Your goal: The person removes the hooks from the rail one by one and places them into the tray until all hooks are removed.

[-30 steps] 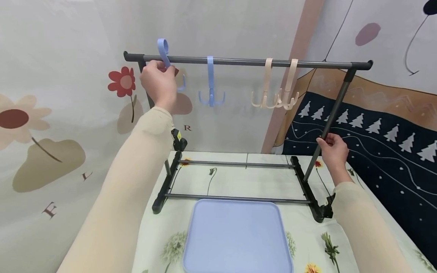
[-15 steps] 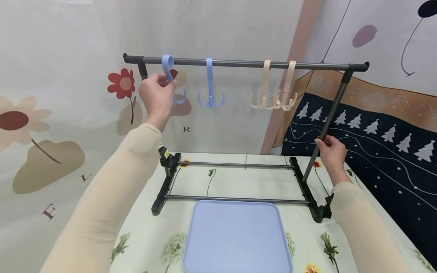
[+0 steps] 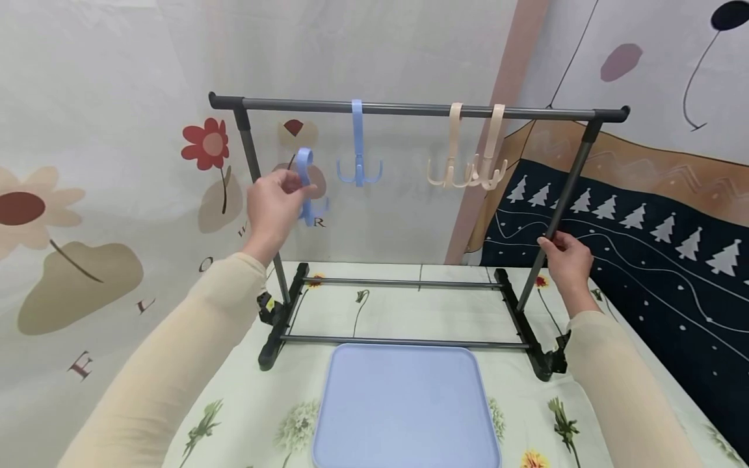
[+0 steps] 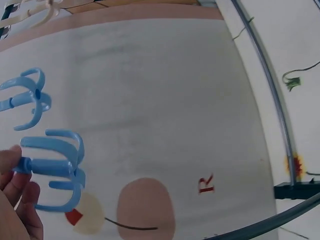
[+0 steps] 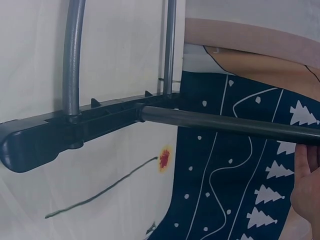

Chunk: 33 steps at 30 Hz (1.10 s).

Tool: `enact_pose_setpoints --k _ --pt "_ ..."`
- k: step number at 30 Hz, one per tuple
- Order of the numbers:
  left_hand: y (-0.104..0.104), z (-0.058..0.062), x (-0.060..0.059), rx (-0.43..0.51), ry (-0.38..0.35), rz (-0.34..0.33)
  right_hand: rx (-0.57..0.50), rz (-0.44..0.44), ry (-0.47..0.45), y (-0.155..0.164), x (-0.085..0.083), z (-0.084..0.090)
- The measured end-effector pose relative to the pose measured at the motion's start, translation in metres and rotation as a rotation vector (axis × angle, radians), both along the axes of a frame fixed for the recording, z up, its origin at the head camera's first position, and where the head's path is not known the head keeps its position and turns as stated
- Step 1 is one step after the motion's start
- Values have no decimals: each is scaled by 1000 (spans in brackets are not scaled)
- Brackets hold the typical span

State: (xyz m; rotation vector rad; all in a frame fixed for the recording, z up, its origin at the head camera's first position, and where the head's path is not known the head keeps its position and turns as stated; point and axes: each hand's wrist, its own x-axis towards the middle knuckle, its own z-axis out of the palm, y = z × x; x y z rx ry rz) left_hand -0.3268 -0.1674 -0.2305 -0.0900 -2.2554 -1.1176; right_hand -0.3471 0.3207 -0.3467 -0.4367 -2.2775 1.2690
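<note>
Left hand pinching a blue hook by its stem, held in the air below the top bar of a dark rack and beside its left post; right hand curled round the rack's right post. Hanging from the bar: a second blue hook and two cream hooks. On the flowered surface, a pale blue tray just in front of the rack's base.
</note>
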Motion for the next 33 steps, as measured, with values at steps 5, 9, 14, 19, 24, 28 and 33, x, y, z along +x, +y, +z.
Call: enact_pose_setpoints --k 5,9,14,19,24,28,33 --pt "1 -31 -3 6 2 -125 -4 -1 -5 0 1 0" --pt "6 -54 -4 38 -54 -216 -5 -2 -11 1 1 -1" --pt "18 -76 -4 142 -172 -338 -12 5 -3 1 0 -2" --pt "35 -93 -6 275 -281 -451 -18 11 10 2 -2 -4" --pt "53 -104 -2 340 -346 -511 -26 10 18 2 -2 -6" --pt "65 -116 0 369 -366 -548 -26 13 28 2 -2 -8" --pt "79 -135 -3 379 -375 -597 -28 18 34 2 -2 -8"
